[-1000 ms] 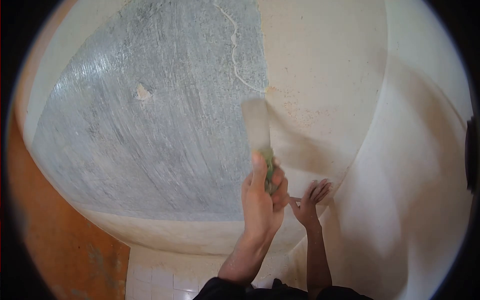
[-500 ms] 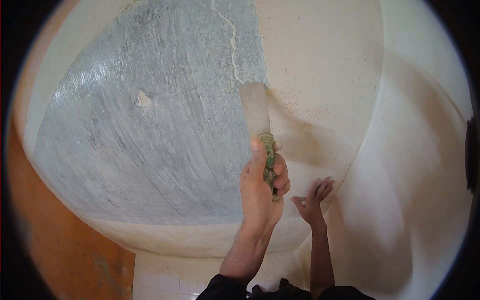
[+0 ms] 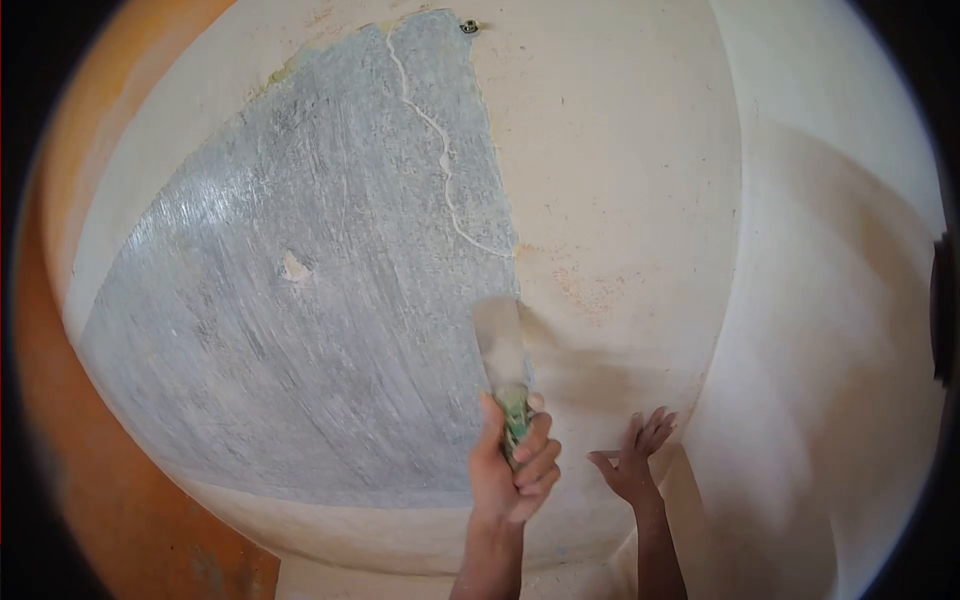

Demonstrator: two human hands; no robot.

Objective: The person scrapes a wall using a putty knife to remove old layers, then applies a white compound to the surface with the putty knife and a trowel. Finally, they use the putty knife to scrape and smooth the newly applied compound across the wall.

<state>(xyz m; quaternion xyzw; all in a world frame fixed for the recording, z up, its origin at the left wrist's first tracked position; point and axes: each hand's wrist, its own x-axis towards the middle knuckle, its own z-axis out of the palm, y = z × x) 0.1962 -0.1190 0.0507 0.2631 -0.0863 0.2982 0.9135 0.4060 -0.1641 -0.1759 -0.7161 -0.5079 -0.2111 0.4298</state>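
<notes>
Scraper [image 3: 503,362] upright, blade up; left hand [image 3: 512,470] clenches handle; right hand [image 3: 634,462] splayed.

Scraper blade [image 3: 498,335] motion-blurred; handle [image 3: 515,415] mostly hidden by fingers [image 3: 540,462] of left hand [image 3: 503,485]; forearms [image 3: 488,565] cut off at bottom edge.

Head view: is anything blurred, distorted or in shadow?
Head view: the scraper is motion-blurred; the fisheye bows the scene, with black corners; a soft shadow lies right of the scraper; the grey patch shines faintly at left.
</notes>
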